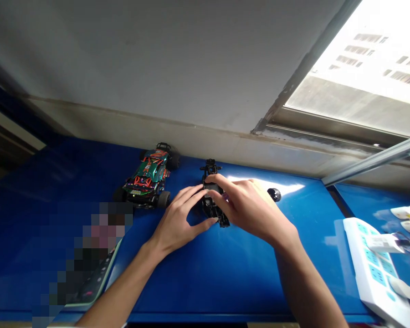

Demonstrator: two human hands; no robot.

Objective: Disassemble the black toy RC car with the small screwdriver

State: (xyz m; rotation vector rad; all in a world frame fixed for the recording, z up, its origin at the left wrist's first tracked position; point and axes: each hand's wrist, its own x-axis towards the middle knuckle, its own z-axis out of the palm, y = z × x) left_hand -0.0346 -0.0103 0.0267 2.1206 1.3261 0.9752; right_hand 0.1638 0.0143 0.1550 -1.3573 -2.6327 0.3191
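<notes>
A black toy car chassis [210, 207] without wheels or body shell lies on the blue tabletop between my hands. My left hand [179, 218] grips it from the left, fingertips at its middle and thumb by its lower end. Over its upper right side, my right hand [248, 202] reaches in with curled fingers touching the chassis. Those fingers partly cover it, so any small part between them is hidden. A loose black wheel [274, 194] lies right of my right hand. An assembled toy car [146, 175], green with orange trim and black wheels, stands left of my left hand.
A tablet-like device [92, 282] with a pale green edge lies at the lower left, partly blurred out. On the right sits a white power strip [372, 269] with plugs and cables. A wall [157, 118] and a window [362, 82] bound the blue table [205, 291] at the back.
</notes>
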